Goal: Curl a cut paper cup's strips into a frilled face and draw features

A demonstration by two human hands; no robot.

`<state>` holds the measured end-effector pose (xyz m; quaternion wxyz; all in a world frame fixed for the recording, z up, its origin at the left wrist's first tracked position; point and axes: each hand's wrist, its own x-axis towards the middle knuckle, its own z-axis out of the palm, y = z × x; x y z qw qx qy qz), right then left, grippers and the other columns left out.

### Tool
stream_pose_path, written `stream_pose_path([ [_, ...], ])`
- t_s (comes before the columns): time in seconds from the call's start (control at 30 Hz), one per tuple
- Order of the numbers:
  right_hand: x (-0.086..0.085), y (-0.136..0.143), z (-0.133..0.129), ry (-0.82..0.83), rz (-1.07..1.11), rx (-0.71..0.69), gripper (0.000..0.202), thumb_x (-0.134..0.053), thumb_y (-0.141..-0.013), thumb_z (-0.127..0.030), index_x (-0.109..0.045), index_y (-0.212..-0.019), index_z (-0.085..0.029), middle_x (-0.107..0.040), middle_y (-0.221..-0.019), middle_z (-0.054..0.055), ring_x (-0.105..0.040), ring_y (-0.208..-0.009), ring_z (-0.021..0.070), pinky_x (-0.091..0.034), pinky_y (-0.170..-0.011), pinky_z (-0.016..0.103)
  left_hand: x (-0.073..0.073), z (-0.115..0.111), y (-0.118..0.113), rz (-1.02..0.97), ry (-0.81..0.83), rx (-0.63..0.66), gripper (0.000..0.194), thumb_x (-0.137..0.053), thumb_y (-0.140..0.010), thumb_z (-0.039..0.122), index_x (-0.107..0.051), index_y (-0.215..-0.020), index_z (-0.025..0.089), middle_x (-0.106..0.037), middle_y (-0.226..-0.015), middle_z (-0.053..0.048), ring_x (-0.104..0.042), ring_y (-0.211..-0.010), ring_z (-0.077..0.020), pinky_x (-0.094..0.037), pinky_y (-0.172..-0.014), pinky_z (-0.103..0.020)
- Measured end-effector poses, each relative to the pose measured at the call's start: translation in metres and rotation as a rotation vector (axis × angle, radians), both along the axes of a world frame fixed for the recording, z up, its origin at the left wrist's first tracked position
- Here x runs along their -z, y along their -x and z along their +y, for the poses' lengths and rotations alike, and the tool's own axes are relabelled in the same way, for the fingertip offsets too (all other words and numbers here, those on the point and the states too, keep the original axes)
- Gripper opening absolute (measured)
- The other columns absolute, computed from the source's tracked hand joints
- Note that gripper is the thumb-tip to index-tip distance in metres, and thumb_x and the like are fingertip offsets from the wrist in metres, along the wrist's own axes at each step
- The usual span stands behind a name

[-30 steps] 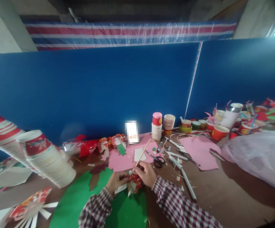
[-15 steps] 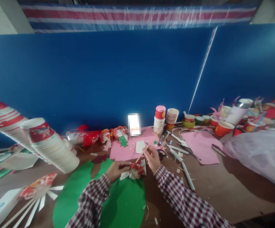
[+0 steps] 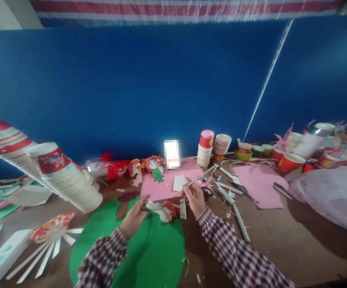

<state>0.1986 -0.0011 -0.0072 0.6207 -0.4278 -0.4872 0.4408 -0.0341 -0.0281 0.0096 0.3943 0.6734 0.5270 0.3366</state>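
My right hand [image 3: 195, 197] pinches a thin wooden stick [image 3: 208, 173], which slants up to the right over the pink paper [image 3: 157, 189]. My left hand [image 3: 134, 218] is over the green paper [image 3: 149, 252], its fingers stretched out and holding nothing. Between the hands lies a red and white cut-paper piece [image 3: 169, 211], a white strip of it reaching close to my left fingertips. A small white card [image 3: 179, 183] lies on the pink paper just beyond my right hand.
Stacked paper cups [image 3: 68, 180] lean at the left, above a cut cup with fanned strips [image 3: 52, 232]. Cup stacks [image 3: 204, 154] stand at the back. Scissors [image 3: 207, 193], a glue gun [image 3: 226, 196], more pink paper [image 3: 259, 188] and a plastic bag [image 3: 335, 196] lie rightward.
My left hand has let go of the red and white paper piece and drawn back to the left. In my right hand the stick has tipped away from the piece, toward the right.
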Motion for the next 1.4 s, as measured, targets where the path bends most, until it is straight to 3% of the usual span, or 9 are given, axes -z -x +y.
stream_pose_path([
  [0.13, -0.003, 0.002, -0.004, 0.002, -0.013, -0.032, 0.024, -0.047, -0.08, -0.04, -0.048, -0.085, -0.017, -0.056, -0.057, -0.001, -0.054, -0.05, 0.0123, -0.043, -0.045, 0.022, 0.003, -0.016, -0.007, 0.094, 0.006, -0.051, 0.06, -0.06, -0.063, 0.03, -0.04, -0.117, 0.014, -0.057, -0.103, -0.011, -0.056, -0.089, -0.0205, -0.047, -0.06, -0.025],
  [0.3, -0.013, 0.006, -0.014, -0.042, -0.096, -0.111, 0.018, -0.045, -0.082, -0.035, -0.051, -0.084, -0.018, -0.059, -0.063, 0.001, -0.056, -0.059, 0.014, -0.044, -0.052, 0.023, -0.002, -0.006, -0.028, 0.158, -0.067, -0.15, 0.025, -0.054, -0.07, 0.038, -0.059, -0.072, 0.013, -0.064, -0.071, -0.006, -0.059, -0.07, -0.0204, -0.044, -0.065, -0.029],
  [0.47, -0.018, 0.005, -0.022, -0.107, -0.231, -0.179, 0.015, -0.052, -0.077, -0.03, -0.054, -0.086, -0.018, -0.058, -0.079, 0.002, -0.055, -0.066, 0.012, -0.043, -0.061, 0.024, -0.02, 0.006, -0.038, 0.046, -0.021, 0.042, 0.023, -0.052, -0.071, 0.034, -0.06, -0.066, 0.013, -0.062, -0.062, -0.002, -0.056, -0.06, -0.0158, -0.041, -0.056, -0.023],
  [0.6, -0.012, 0.004, -0.02, -0.157, -0.329, -0.378, 0.04, -0.064, -0.068, -0.032, -0.049, -0.101, -0.019, -0.055, -0.096, 0.004, -0.055, -0.082, 0.015, -0.044, -0.07, 0.026, -0.031, 0.008, -0.044, 0.11, -0.09, 0.052, 0.022, -0.052, -0.072, 0.032, -0.063, -0.07, 0.012, -0.062, -0.063, -0.001, -0.054, -0.061, -0.014, -0.038, -0.054, -0.02],
  [0.77, -0.007, 0.006, -0.02, -0.161, -0.416, -0.508, 0.061, -0.073, -0.055, -0.03, -0.043, -0.107, -0.02, -0.054, -0.096, 0.003, -0.053, -0.084, 0.0157, -0.044, -0.072, 0.027, -0.022, 0.012, -0.049, 0.141, -0.117, 0.039, 0.024, -0.052, -0.072, 0.032, -0.062, -0.07, 0.011, -0.059, -0.059, 0.0, -0.051, -0.055, -0.0118, -0.037, -0.051, -0.02],
  [1.03, -0.009, 0.009, -0.022, -0.156, -0.431, -0.444, 0.027, -0.057, -0.07, -0.019, -0.047, -0.096, -0.019, -0.053, -0.072, -0.002, -0.049, -0.061, 0.0095, -0.04, -0.056, 0.02, -0.013, 0.013, -0.054, 0.056, -0.087, 0.065, 0.025, -0.053, -0.073, 0.033, -0.064, -0.077, 0.01, -0.065, -0.068, -0.003, -0.057, -0.065, -0.0154, -0.043, -0.06, -0.023],
  [1.2, -0.007, 0.009, -0.019, -0.136, -0.427, -0.349, 0.018, -0.054, -0.072, -0.019, -0.051, -0.089, -0.018, -0.051, -0.068, -0.003, -0.047, -0.059, 0.0097, -0.039, -0.056, 0.019, -0.009, 0.005, -0.056, -0.073, 0.005, 0.131, 0.031, -0.058, -0.069, 0.028, -0.06, -0.094, 0.011, -0.066, -0.082, -0.007, -0.06, -0.074, -0.0179, -0.047, -0.068, -0.027],
  [1.4, -0.014, 0.01, -0.023, -0.125, -0.438, -0.322, 0.012, -0.053, -0.072, -0.019, -0.053, -0.084, -0.018, -0.05, -0.063, -0.004, -0.044, -0.055, 0.0093, -0.036, -0.052, 0.019, 0.007, 0.002, -0.058, -0.126, 0.057, 0.089, 0.025, -0.059, -0.066, 0.025, -0.061, -0.087, 0.011, -0.067, -0.078, -0.006, -0.06, -0.072, -0.0181, -0.047, -0.065, -0.027],
])
